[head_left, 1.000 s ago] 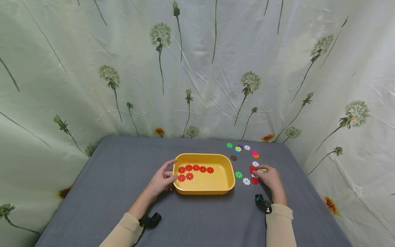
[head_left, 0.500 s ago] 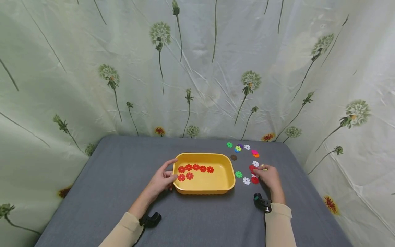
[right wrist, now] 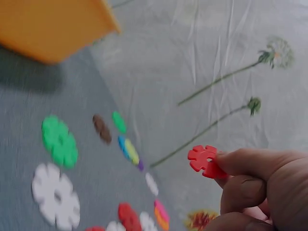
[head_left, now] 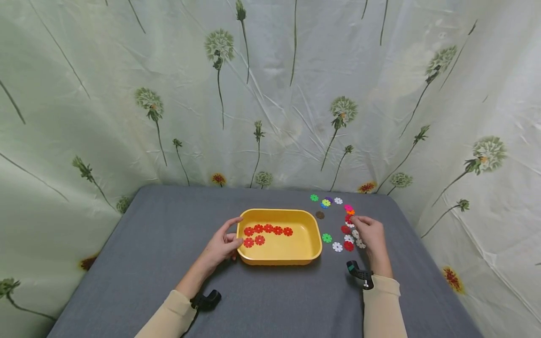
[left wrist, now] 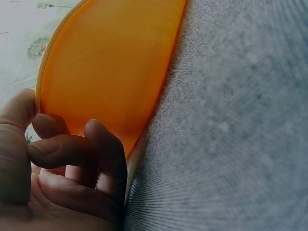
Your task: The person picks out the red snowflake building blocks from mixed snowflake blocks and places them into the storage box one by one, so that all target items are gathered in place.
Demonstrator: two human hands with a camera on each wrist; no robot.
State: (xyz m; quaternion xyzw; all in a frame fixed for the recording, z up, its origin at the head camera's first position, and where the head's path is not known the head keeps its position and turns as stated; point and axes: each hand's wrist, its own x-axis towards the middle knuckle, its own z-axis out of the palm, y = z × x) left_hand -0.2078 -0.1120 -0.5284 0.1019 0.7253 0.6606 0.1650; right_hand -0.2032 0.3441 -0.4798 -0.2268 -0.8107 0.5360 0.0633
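Observation:
My left hand [head_left: 220,243] grips the left end of a yellow plastic tub [head_left: 291,252], thumb at the rim and the other fingers against its outer wall. Inside the tub lie several red flower-shaped discs [head_left: 268,228] in two rows. To the right of it, my right hand [head_left: 372,234] pinches one red slotted disc [right wrist: 197,159] between thumb and forefinger, raised above the table in the right wrist view. Below that hand, two more red discs [head_left: 345,229] lie among white ones [head_left: 356,233]. The left wrist view shows the tub's outer wall [left wrist: 110,62] against curled fingers.
Between tub and right hand lie a green disc [head_left: 327,238], a white disc [head_left: 337,247] and a brown disc [head_left: 320,215]. Pink [head_left: 348,207] and orange discs [head_left: 351,212] overlap farther back. A flower-print curtain [head_left: 279,103] hangs behind the grey-covered table [head_left: 270,300].
My right hand has moved slightly away from me and lifted a red disc off the pile, uncovering white discs below. The left hand and the tub have stayed in place.

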